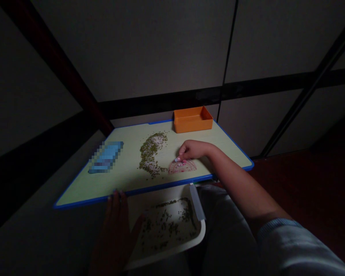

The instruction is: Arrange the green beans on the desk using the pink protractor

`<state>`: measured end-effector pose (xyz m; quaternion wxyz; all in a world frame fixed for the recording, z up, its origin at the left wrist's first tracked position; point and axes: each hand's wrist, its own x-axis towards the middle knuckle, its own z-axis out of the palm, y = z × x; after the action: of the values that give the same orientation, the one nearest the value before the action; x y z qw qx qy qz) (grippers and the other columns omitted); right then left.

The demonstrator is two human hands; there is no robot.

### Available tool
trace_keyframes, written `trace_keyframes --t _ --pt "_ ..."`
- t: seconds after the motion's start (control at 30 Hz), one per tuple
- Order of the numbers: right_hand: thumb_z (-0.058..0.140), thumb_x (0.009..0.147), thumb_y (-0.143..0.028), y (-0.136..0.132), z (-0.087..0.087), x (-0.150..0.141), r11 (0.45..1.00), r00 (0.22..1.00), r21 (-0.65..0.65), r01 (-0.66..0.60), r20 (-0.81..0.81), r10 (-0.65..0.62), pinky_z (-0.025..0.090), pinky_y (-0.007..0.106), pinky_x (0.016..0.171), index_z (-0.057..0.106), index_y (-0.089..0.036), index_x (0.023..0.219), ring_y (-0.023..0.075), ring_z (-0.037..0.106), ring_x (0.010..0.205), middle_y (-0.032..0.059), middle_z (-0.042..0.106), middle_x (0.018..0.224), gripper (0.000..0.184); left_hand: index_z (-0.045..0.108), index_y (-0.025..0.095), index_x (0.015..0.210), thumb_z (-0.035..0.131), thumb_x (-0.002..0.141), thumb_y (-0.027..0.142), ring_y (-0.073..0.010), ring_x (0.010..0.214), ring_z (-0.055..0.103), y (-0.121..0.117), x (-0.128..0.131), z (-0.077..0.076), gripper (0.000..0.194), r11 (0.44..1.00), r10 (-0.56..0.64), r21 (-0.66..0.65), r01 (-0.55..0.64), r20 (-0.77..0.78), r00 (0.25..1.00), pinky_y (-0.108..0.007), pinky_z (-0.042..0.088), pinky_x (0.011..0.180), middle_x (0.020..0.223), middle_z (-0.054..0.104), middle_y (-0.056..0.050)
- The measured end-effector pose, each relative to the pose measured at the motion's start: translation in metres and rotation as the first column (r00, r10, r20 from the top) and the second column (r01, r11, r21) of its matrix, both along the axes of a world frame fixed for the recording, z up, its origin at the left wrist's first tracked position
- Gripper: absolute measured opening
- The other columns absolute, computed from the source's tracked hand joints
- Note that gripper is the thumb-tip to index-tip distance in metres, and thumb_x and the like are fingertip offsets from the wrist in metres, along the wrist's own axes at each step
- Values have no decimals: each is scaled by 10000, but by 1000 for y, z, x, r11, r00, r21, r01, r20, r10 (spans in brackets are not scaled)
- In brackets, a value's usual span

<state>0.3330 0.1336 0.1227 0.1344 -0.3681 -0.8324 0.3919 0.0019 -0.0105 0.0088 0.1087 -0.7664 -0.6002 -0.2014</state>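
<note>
My right hand (191,149) is over the tabletop, its fingers closed in a pinch. What the fingertips hold, if anything, is too small to make out. Beneath them lies a half-circle shape with pink-red lines (186,168), partly covered by the hand. Small green beans (149,151) are spread in a curved patch left of my right hand. My left hand (116,226), in deep shadow, lies at the left side of a pale plastic container (200,234), fingers stretched toward the table edge and thumb apart over the container. Green beans are scattered on the container's bottom.
The pale yellow-green table (126,134) has a blue rim. An orange open box (194,124) stands at its far side. On the left lies a flat light-blue item (106,157), partly blurred out. Behind the table rises a grey panelled wall (149,50) with a dark strip.
</note>
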Motion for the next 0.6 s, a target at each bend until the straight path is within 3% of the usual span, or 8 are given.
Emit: trace_keyframes --t 0.1,0.33,0.6 --pt "619 796 -444 -1 4 5 1000 998 0 16 -54 -16 269 229 543 621 -119 628 63 356 504 -58 447 500 366 40 130 1491 338 847 558 -338 1476 104 -1 0 2 829 1000 2 -6 -2 1 1000 -532 281 1142 1607 95 -152" --pt "634 769 -398 -4 15 15 994 994 15 105 32 -106 259 237 534 620 -116 609 67 351 499 -57 434 487 325 36 135 1491 330 854 553 -341 1476 105 -2 -1 1 818 1000 16 -16 -17 -15 1000 -540 293 1131 1602 113 -160" --pt "615 791 -388 -3 8 6 996 995 20 90 49 -91 269 240 536 615 -115 610 66 355 493 -56 442 487 327 64 123 1490 308 849 578 -334 1476 110 -3 1 2 823 1000 22 -15 -23 -11 1000 -531 291 1136 1601 125 -157"
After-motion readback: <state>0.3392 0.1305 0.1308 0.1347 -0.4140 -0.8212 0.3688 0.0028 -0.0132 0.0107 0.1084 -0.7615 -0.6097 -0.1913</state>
